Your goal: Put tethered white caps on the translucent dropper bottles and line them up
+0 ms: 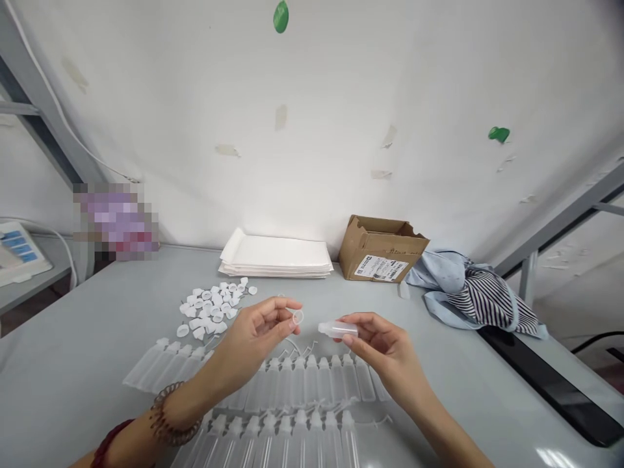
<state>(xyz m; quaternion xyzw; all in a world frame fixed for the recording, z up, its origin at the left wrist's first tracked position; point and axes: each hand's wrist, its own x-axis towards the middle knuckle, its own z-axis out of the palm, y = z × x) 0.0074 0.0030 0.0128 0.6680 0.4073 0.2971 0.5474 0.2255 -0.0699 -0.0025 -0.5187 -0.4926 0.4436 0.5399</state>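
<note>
My left hand (267, 325) pinches a small translucent round cap (298, 317), its ring-shaped opening turned towards me. Lying sideways in the fingers of my right hand (377, 341) is a translucent plastic squeeze bottle (334, 329), its narrow neck pointing left at the cap. A short gap separates cap and bottle. Below both hands, similar bottles (312, 383) lie side by side in a row, with a nearer row (268, 442) in front. Thin white bits (302, 351) stick out around their tops. Beyond my left forearm, several loose white caps (212, 305) lie in a pile.
White padded envelopes (277, 255) are stacked by the wall, beside an open cardboard box (383, 250). At the right lie a bundle of blue and striped cloth (487, 292) and a long black object (550, 383). Everything rests on a grey table (73, 351).
</note>
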